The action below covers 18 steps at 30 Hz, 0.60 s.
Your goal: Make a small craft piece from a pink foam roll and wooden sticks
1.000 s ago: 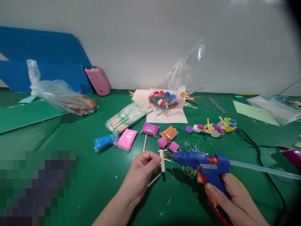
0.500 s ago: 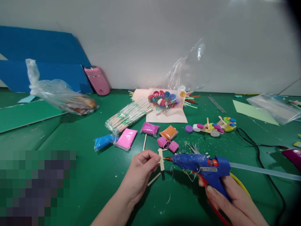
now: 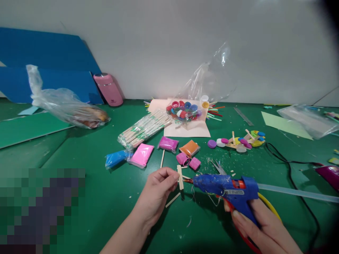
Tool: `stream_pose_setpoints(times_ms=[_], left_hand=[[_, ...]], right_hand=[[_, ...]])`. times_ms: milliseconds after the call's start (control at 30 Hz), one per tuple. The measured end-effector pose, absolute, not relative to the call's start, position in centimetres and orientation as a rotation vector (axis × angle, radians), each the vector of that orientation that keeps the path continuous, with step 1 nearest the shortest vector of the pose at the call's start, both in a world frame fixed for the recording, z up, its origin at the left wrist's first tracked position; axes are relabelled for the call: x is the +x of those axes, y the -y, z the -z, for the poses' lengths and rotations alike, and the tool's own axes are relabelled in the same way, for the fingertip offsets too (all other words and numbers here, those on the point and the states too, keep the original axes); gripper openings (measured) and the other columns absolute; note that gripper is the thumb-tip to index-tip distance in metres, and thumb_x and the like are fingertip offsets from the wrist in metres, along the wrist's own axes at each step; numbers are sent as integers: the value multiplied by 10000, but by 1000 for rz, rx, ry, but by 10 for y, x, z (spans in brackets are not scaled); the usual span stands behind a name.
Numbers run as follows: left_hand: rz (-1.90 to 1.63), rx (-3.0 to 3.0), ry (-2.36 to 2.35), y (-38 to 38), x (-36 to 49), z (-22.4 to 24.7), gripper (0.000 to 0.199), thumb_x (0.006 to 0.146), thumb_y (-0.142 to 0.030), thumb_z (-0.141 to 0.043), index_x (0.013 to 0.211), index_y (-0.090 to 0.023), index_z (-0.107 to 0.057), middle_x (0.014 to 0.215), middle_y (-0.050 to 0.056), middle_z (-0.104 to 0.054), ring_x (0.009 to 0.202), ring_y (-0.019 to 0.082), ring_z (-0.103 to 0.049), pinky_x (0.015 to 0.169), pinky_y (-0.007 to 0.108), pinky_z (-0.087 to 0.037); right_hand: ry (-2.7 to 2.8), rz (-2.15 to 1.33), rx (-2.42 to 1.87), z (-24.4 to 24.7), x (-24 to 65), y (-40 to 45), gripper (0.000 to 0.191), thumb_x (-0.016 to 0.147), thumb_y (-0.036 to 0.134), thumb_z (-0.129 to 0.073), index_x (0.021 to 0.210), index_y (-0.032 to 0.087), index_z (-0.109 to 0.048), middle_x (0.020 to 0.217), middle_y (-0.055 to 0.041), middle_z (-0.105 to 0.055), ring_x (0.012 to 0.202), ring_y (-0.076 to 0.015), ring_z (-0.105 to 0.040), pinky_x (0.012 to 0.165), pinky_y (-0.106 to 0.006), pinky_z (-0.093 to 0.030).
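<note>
Between thumb and fingers, my left hand (image 3: 159, 188) pinches a small bundle of short wooden sticks (image 3: 180, 177), held nearly upright. My right hand (image 3: 258, 222) is wrapped round the handle of a blue glue gun (image 3: 225, 185) with a red trigger. The gun's brown nozzle points left, right beside the sticks; whether it touches them I cannot tell. A clear glue stick (image 3: 293, 191) sticks out of the gun's back, and thin glue strings hang below its front. Behind the gun lie scissors (image 3: 219, 167), partly hidden. A loose wooden stick (image 3: 173, 200) lies below my left hand.
Pink caps (image 3: 195, 163) and packets of orange (image 3: 189, 148), pink (image 3: 142, 155) and blue clay (image 3: 116, 158) lie ahead. Behind are bagged sticks (image 3: 144, 128) and bagged bottle caps (image 3: 185, 111). A cap-and-stick model (image 3: 239, 141) and black cable (image 3: 290, 176) are at right.
The view has shifted very slightly. The nozzle and the stick bundle remain close together, and both hands keep their hold.
</note>
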<state>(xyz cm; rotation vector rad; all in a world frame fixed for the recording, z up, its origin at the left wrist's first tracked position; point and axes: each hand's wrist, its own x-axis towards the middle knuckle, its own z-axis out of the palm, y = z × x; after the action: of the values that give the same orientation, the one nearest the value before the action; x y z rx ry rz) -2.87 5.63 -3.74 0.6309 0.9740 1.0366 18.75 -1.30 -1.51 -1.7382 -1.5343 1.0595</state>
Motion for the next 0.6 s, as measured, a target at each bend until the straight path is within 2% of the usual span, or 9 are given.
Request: stream_pose_setpoints(times_ms=[333, 467, 600], left_hand=[[-1053, 642, -945, -59, -28, 37, 136, 679, -212, -638, 586, -136, -576, 513, -33, -483, 516, 73, -370, 525, 208, -282], [-1052, 640, -946, -57, -28, 37, 141, 680, -212, -637, 581, -137, -571, 507, -35, -481, 514, 73, -372, 527, 208, -283], [-1048, 639, -957, -56, -28, 37, 136, 671, -214, -643, 586, -137, -571, 510, -34, -484, 511, 71, -369, 518, 205, -278]], right_hand=[[1450, -1065, -1788, 12, 182, 18, 334, 737, 453, -509, 990, 239, -554, 532, 39, -510, 442, -115, -443, 387, -184, -350], [1437, -1060, -1774, 15, 183, 18, 293, 737, 450, -513, 937, 240, -558, 627, 18, -576, 517, -121, -510, 444, -172, -396], [1513, -1060, -1761, 18, 188, 15, 261, 766, 423, -491, 925, 227, -558, 566, 21, -545, 491, -123, -508, 431, -167, -412]])
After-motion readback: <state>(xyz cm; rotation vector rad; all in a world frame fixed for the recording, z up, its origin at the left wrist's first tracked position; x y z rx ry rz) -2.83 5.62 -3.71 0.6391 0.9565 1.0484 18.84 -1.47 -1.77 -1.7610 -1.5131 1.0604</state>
